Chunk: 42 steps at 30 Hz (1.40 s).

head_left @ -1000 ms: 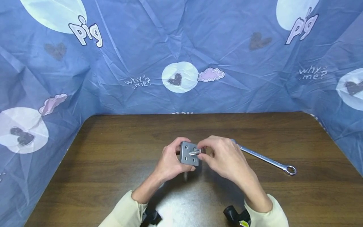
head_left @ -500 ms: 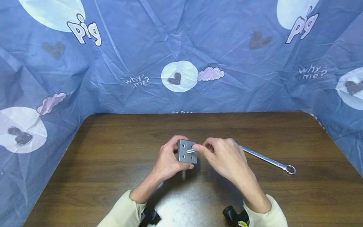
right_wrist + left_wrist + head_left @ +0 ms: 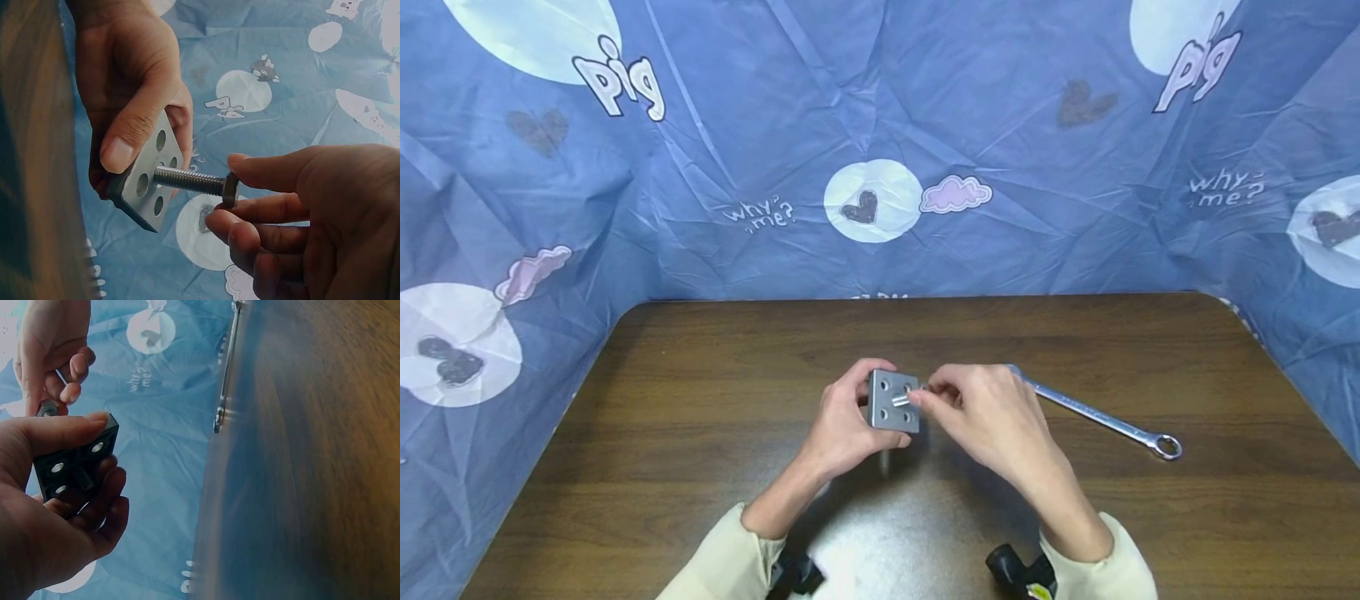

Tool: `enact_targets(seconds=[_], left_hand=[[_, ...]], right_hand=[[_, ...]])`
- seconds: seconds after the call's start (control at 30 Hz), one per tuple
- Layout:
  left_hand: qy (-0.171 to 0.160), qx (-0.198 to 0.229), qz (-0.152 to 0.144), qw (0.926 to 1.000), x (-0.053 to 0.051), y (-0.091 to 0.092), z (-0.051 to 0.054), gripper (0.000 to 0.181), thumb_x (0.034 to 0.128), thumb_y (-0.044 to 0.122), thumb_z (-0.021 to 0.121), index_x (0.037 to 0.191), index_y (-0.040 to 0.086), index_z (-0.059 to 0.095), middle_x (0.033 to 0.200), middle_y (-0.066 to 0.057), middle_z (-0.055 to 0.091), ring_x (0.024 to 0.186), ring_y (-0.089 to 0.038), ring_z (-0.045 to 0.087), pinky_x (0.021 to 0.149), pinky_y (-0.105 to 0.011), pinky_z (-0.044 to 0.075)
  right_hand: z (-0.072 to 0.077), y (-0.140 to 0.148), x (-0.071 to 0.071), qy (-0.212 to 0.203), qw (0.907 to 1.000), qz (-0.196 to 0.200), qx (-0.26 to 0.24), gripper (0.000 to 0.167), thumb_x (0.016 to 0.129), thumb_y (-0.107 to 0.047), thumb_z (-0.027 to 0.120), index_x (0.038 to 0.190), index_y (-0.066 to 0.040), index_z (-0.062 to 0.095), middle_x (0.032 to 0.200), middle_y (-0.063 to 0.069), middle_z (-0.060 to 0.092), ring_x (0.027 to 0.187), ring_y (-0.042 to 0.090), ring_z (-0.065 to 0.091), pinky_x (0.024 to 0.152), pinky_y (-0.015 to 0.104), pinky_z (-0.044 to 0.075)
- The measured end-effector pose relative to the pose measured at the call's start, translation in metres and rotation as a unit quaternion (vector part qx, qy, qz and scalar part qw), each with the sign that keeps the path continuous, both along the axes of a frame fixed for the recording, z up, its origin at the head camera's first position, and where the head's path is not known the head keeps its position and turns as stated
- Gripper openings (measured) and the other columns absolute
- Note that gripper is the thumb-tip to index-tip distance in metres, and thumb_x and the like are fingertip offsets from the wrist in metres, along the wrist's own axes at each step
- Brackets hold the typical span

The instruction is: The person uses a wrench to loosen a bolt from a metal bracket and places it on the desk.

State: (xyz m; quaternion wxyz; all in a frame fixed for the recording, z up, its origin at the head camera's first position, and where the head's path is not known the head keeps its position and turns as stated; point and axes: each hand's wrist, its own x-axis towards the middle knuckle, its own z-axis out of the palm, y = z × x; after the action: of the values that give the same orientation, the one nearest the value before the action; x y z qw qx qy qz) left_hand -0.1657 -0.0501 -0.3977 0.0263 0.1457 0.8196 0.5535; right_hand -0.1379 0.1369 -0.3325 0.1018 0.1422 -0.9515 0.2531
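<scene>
Above the brown wood-grain table [image 3: 722,358], well in from its far edge, the left hand [image 3: 842,425] is gripping a grey square metal plate with holes [image 3: 895,418] between thumb and curled fingers. The right hand [image 3: 992,412] is pinching the head of a silver threaded hex bolt [image 3: 194,180] standing in the plate's centre, while a long silver metal wrench [image 3: 1090,412] is lying towards the table's right edge.

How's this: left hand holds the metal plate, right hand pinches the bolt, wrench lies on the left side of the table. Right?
No, the wrench lies on the right side of the table; the head view shows it. The left hand does hold the metal plate, and the right hand pinches the bolt.
</scene>
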Motion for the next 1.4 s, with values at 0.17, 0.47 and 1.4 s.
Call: enact_targets(seconds=[0.17,0.47,1.4], left_hand=[[0.004,0.002,-0.001,1.0,-0.0001,-0.0012,-0.0003,0.077,0.0536,-0.005,0.089,0.123,0.008,0.059,0.095,-0.011,0.078,0.091,-0.021,0.071,0.084,-0.038,0.052],[0.009,-0.003,-0.002,1.0,-0.0005,-0.0035,-0.0001,0.076,0.0542,-0.003,0.089,0.123,0.008,0.059,0.096,-0.01,0.078,0.095,-0.025,0.072,0.089,-0.041,0.052],[-0.004,-0.002,-0.003,1.0,0.0006,-0.0006,-0.0013,0.077,0.0538,-0.003,0.089,0.123,0.009,0.059,0.091,-0.008,0.078,0.092,-0.02,0.071,0.087,-0.038,0.051]], right_hand=[[0.0005,0.0006,0.0002,0.012,0.9996,0.026,-0.005,0.014,0.083,-0.03,0.079,0.088,-0.017,0.076,0.068,-0.009,0.068,0.057,-0.001,0.052,0.054,0.021,0.041],[0.0004,-0.0003,0.0006,0.032,0.9982,0.051,-0.009,0.02,0.079,-0.014,0.082,0.099,-0.016,0.078,0.087,-0.005,0.074,0.06,-0.001,0.05,0.055,0.02,0.04],[0.0006,0.0019,-0.0018,-0.028,0.9992,-0.026,0.004,0.034,0.093,-0.05,0.063,0.084,-0.019,0.073,0.059,-0.009,0.055,0.054,0.006,0.047,0.05,0.026,0.035]])
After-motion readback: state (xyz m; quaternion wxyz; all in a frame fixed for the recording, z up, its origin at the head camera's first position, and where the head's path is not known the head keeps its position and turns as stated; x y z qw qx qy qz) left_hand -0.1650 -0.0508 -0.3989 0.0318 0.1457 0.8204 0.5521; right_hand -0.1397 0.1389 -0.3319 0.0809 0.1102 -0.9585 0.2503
